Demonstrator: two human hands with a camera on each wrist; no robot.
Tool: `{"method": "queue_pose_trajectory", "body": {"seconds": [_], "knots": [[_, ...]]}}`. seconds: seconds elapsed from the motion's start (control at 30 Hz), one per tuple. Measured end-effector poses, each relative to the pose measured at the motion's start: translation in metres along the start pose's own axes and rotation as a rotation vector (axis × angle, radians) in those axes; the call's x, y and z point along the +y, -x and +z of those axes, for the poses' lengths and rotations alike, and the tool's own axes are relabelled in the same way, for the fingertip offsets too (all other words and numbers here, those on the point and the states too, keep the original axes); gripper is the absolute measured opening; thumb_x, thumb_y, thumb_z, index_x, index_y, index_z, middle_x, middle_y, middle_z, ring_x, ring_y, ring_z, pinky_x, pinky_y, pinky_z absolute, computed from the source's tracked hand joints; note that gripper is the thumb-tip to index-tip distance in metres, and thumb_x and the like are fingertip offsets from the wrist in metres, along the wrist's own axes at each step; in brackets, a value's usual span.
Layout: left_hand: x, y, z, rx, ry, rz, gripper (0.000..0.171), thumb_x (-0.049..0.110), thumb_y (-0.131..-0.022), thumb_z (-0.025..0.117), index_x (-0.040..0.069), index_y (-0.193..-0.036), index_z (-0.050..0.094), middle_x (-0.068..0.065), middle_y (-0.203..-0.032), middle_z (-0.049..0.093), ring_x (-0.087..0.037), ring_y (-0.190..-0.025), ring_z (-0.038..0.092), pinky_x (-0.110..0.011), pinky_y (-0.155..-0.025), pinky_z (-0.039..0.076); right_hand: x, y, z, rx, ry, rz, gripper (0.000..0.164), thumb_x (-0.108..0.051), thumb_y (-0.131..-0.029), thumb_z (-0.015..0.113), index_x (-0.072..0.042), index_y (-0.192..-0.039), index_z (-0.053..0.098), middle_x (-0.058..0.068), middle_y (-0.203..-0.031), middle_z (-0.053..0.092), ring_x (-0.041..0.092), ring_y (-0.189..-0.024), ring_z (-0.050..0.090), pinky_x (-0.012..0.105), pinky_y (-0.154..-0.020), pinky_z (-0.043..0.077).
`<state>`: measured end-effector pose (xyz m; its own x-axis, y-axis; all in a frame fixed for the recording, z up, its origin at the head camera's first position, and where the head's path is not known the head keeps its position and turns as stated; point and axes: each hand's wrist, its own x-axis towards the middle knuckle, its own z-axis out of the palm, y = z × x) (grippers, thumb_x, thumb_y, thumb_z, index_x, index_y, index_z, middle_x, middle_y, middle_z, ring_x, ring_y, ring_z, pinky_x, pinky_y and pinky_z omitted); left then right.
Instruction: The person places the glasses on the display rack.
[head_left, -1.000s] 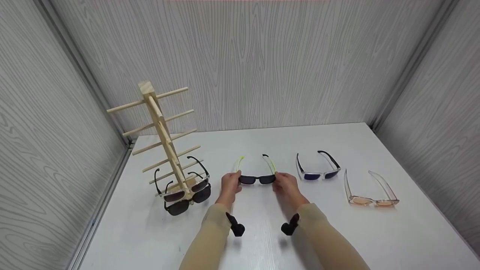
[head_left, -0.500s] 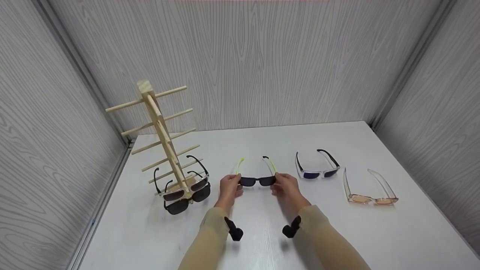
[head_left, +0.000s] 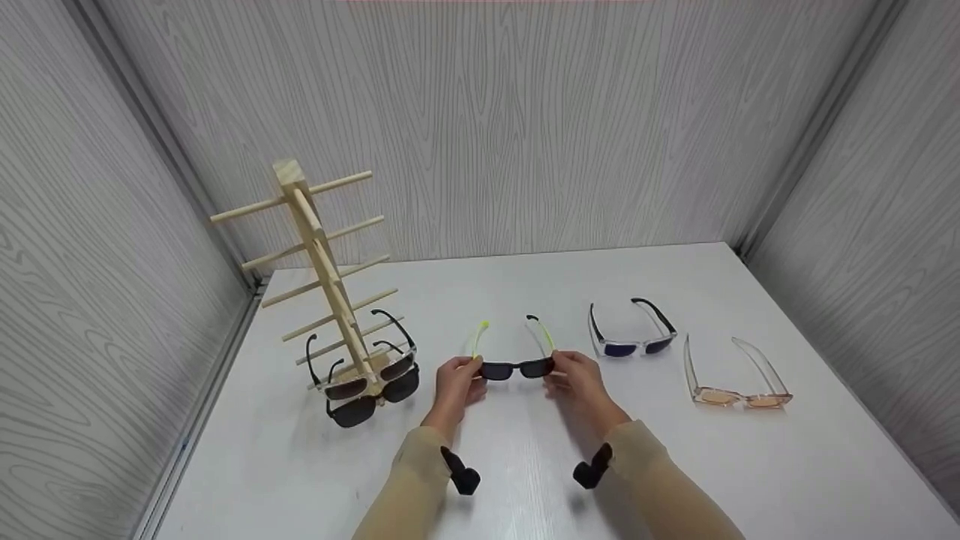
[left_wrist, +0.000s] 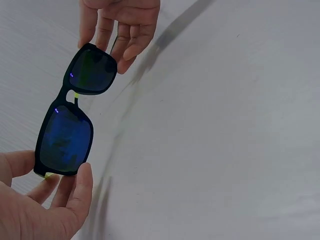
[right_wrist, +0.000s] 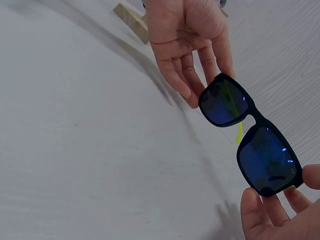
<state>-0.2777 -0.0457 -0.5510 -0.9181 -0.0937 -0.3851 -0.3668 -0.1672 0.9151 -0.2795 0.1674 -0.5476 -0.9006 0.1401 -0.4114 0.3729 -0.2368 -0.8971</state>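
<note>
Both hands hold one pair of dark sunglasses point(head_left: 497, 370) with yellow-green temples, one hand at each end of the front frame. My left hand point(head_left: 454, 390) pinches the left hinge corner between thumb and fingers. At the opposite corner my right hand point(head_left: 581, 385) does the same. The temples are unfolded and point away, toward the back wall. In the left wrist view the lenses of the sunglasses point(left_wrist: 65, 140) look blue and face the camera. The right wrist view shows the sunglasses point(right_wrist: 267, 155) raised above the table, with fingers at both ends.
Left of the hands stands a wooden display rack point(head_left: 322, 262) with several crossbars; two pairs of sunglasses point(head_left: 352, 412) sit on its lowest bars. To the right lie clear-framed glasses with blue lenses point(head_left: 621, 350) and clear glasses with orange lenses point(head_left: 720, 397) on the white table point(head_left: 540, 480).
Both hands have drawn the sunglasses slightly toward the body. The rack and the other glasses have stayed in place, with a slight shift of the head view.
</note>
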Motion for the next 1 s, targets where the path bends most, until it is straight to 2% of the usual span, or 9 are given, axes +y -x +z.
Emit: {"method": "queue_pose_trajectory", "body": {"seconds": [0.2, 0.43, 0.8, 1.0], "knots": [[-0.003, 0.006, -0.003, -0.011, 0.020, 0.006, 0.030, 0.022, -0.089, 0.062, 0.003, -0.111, 0.057, -0.014, -0.097, 0.065, -0.024, -0.083, 0.065, -0.035, -0.070, 0.056, 0.003, 0.005, -0.002, 0.001, 0.015, -0.006, 0.027, -0.018, -0.094, 0.057, 0.000, -0.114, 0.053, 0.015, -0.100, 0.061, 0.030, -0.087, 0.064, 0.037, -0.073, 0.054], [-0.004, 0.013, -0.006, -0.031, 0.025, 0.023, 0.033, 0.022, -0.089, 0.062, 0.002, -0.115, 0.056, -0.013, -0.096, 0.065, -0.029, -0.089, 0.065, -0.034, -0.070, 0.056, 0.004, 0.012, -0.005, -0.021, 0.047, -0.047, 0.029, -0.019, -0.093, 0.056, 0.000, -0.115, 0.054, 0.014, -0.098, 0.063, 0.027, -0.084, 0.065, 0.041, -0.078, 0.053], [-0.011, 0.028, -0.011, -0.038, 0.052, 0.020, 0.032, 0.022, -0.090, 0.061, 0.003, -0.115, 0.057, -0.012, -0.096, 0.066, -0.029, -0.091, 0.065, -0.035, -0.072, 0.056, 0.013, 0.023, -0.009, -0.049, 0.009, -0.055, 0.028, -0.018, -0.094, 0.056, 0.002, -0.114, 0.053, 0.016, -0.099, 0.063, 0.032, -0.088, 0.064, 0.043, -0.076, 0.054], [-0.010, 0.037, -0.013, -0.050, 0.065, 0.045, 0.034, 0.021, -0.090, 0.062, 0.001, -0.116, 0.056, -0.014, -0.097, 0.065, -0.030, -0.091, 0.065, -0.036, -0.072, 0.055, 0.014, 0.029, -0.012, -0.047, -0.003, -0.065, 0.029, -0.018, -0.093, 0.058, 0.002, -0.113, 0.054, 0.014, -0.096, 0.063, 0.028, -0.083, 0.065, 0.040, -0.075, 0.054]]}}
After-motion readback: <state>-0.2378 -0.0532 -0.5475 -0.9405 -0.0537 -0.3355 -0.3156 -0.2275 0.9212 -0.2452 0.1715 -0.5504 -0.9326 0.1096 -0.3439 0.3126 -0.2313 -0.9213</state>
